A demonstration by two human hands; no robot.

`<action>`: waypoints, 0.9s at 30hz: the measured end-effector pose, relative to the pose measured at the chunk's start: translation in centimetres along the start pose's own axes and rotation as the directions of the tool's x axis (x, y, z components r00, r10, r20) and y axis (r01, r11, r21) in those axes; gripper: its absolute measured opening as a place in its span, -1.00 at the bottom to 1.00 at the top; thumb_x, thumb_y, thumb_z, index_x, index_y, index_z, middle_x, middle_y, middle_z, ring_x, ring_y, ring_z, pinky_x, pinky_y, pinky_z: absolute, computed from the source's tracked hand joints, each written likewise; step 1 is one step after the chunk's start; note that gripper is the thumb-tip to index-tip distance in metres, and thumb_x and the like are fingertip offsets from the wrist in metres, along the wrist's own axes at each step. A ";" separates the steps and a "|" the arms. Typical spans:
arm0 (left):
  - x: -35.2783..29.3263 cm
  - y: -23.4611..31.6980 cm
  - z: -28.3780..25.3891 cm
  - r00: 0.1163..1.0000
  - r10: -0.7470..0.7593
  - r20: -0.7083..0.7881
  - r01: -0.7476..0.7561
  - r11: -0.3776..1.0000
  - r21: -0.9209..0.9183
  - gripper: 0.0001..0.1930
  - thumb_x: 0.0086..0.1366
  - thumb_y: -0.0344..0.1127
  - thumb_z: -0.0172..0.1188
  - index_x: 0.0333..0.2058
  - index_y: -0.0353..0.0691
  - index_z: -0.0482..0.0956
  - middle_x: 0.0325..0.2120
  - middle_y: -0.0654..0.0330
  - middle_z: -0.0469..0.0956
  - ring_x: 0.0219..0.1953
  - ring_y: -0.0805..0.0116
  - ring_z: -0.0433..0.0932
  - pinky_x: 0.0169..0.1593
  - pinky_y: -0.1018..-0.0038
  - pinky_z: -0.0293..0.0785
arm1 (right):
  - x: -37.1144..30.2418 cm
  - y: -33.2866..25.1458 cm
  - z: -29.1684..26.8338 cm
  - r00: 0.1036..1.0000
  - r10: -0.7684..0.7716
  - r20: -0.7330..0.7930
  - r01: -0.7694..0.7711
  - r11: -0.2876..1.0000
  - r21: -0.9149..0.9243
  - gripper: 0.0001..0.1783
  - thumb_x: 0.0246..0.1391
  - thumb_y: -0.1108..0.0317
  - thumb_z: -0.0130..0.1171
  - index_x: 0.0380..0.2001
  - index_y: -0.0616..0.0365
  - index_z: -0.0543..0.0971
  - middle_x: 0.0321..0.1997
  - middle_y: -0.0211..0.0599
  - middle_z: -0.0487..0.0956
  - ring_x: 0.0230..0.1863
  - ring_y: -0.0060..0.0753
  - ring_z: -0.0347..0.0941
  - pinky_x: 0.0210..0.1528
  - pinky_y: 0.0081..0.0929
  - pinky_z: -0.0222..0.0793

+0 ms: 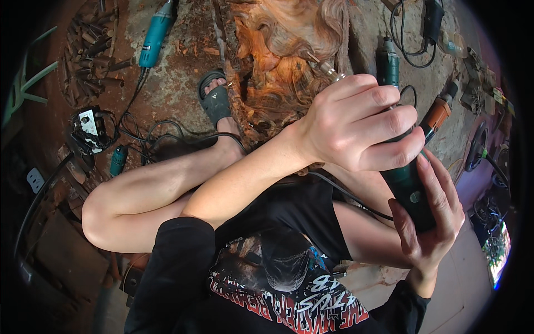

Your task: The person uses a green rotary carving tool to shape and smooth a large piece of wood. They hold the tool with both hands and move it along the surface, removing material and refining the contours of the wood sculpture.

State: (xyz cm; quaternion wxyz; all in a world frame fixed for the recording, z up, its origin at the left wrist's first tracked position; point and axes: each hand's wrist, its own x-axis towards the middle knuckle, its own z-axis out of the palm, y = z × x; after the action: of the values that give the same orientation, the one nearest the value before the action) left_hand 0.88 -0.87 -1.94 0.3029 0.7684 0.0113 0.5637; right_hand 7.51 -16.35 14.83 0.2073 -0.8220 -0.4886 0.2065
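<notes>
A dark green die grinder (410, 192) is held slantwise over my lap. My left hand (361, 125) wraps round its front part, fingers curled over the body and hiding much of it. Lower down, my right hand (436, 209) grips the rear end, with thumb and fingers on either side. Past my left hand shows the metal nose with a thin bit (328, 68), pointing up and left over a carved wood piece (278, 72). The wood is orange-brown with wavy grooves. Whether the bit touches it I cannot tell.
Other power tools lie around: a teal grinder (154, 42), a small teal one (118, 160), a green one (390, 64) and an orange one (438, 116). Cords loop across the floor near a power strip (89, 131). Brown cylindrical pieces (92, 61) are heaped at far left. My sandalled foot (214, 97) is beside the wood.
</notes>
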 end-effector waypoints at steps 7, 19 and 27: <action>-0.3 0.2 0.3 1.000 0.017 -0.002 -0.017 1.000 -0.007 -0.76 0.11 -0.31 0.36 -0.20 0.07 0.68 -0.32 0.38 0.62 -0.33 0.39 0.60 -0.36 0.49 0.50 | -0.4 0.3 0.3 1.000 0.010 -0.005 -0.010 1.000 0.020 -0.30 -0.17 0.51 0.47 0.18 0.19 0.67 0.13 0.19 0.66 0.07 0.17 0.70 0.06 -0.17 0.64; -0.4 0.2 0.7 0.999 0.030 -0.011 -0.030 0.999 -0.019 -0.76 0.08 -0.29 0.37 -0.23 0.07 0.68 -0.33 0.37 0.62 -0.34 0.39 0.60 -0.38 0.49 0.54 | -0.9 0.9 0.1 0.999 0.029 0.020 -0.030 0.998 0.047 -0.32 -0.12 0.49 0.43 0.20 0.26 0.66 0.13 0.24 0.65 0.10 0.18 0.68 0.12 -0.15 0.59; -0.5 0.2 0.8 0.999 0.031 0.010 -0.031 0.999 0.020 -0.78 0.04 -0.28 0.35 -0.26 0.08 0.70 -0.33 0.38 0.63 -0.35 0.38 0.60 -0.38 0.48 0.55 | -0.8 2.0 -0.1 0.999 0.022 0.035 -0.024 0.998 0.059 -0.27 -0.20 0.46 0.43 0.19 0.28 0.66 0.13 0.23 0.66 0.13 0.17 0.67 0.15 -0.16 0.58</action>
State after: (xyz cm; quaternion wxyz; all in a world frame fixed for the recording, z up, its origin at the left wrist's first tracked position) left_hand 1.28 -1.60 -2.40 0.2864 0.7742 0.0037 0.5644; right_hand 8.62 -17.97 13.94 0.2210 -0.8173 -0.4764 0.2371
